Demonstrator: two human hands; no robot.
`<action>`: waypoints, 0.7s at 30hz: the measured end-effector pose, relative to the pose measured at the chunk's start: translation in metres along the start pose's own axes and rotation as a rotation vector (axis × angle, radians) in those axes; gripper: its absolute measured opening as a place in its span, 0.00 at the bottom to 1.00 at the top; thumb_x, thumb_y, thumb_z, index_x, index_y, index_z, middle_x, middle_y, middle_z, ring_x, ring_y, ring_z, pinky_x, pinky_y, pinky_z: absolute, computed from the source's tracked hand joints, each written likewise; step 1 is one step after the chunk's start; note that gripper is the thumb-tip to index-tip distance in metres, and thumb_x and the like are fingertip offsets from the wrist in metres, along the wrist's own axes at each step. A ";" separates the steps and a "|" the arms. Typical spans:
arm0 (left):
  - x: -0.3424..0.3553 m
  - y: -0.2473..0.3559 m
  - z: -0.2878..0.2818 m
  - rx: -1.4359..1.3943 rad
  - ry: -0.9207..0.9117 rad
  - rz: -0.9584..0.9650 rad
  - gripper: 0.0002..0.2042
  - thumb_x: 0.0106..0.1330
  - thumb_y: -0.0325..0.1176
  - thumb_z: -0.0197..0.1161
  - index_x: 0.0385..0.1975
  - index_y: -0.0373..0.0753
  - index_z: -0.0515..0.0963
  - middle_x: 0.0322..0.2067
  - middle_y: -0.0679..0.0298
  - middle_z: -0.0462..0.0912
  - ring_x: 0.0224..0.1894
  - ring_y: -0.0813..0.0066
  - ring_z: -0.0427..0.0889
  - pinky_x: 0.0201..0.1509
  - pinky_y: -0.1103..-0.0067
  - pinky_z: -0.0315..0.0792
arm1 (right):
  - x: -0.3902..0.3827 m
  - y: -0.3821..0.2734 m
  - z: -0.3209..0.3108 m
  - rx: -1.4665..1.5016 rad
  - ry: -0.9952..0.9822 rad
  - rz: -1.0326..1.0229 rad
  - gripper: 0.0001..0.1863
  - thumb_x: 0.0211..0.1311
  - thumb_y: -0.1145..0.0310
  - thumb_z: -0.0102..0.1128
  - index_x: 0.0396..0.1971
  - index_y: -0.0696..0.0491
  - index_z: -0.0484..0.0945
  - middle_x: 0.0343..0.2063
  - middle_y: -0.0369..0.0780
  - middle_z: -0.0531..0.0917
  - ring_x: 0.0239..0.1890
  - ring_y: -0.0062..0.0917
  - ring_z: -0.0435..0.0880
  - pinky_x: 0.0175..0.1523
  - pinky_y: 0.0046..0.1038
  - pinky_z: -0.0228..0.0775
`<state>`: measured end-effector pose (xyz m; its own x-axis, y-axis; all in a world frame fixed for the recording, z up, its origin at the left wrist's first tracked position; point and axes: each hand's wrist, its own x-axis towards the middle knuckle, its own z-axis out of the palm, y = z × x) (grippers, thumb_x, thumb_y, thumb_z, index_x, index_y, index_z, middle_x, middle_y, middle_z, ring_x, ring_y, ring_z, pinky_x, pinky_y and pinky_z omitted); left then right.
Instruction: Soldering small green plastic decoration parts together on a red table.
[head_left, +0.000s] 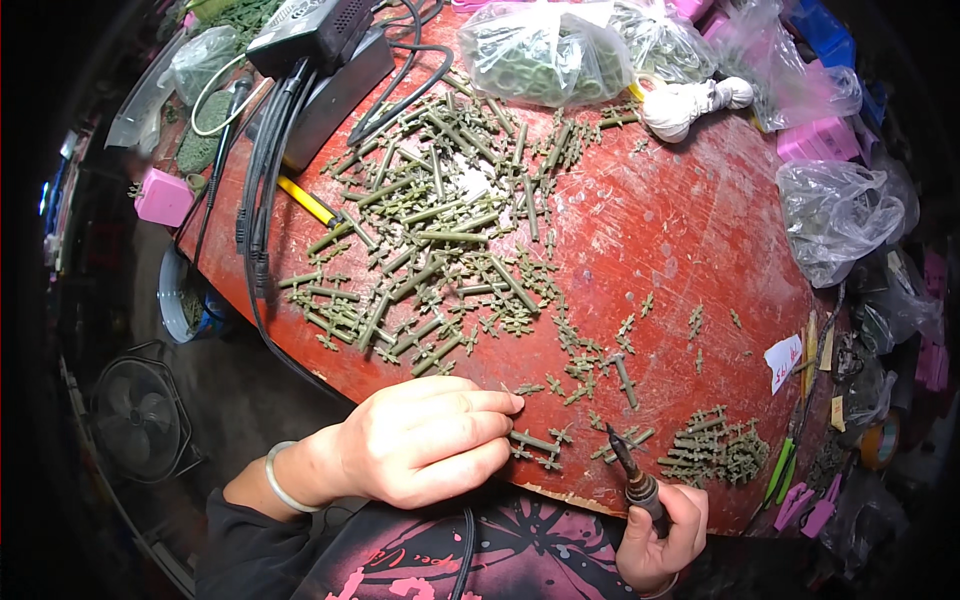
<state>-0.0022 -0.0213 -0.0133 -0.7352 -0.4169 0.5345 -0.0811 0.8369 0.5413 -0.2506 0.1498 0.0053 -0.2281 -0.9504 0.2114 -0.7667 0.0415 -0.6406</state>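
Head view: left hand (425, 440) lay flat, fingers together, pressing green plastic pieces (535, 445) on red surface (680, 220); right hand (660, 530) gripped soldering iron (630, 470). Clear bags (545, 50) at the far edge held more green pieces.

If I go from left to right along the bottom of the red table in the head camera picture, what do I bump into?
Left hand pressing on a green plastic stem → dark pointed tool held in the right hand → small heap of green plastic pieces → white paper slip.
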 end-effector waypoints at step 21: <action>0.006 -0.004 0.004 0.064 0.006 -0.019 0.06 0.57 0.25 0.65 0.33 0.32 0.80 0.34 0.54 0.84 0.45 0.55 0.88 0.47 0.63 0.82 | 0.000 0.001 0.000 -0.059 0.004 -0.025 0.14 0.67 0.66 0.65 0.43 0.62 0.77 0.32 0.45 0.78 0.32 0.32 0.76 0.36 0.30 0.69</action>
<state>-0.0089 -0.0258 -0.0153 -0.7288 -0.4354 0.5284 -0.1380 0.8493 0.5095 -0.2513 0.1500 0.0039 -0.2107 -0.9500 0.2303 -0.8063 0.0356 -0.5905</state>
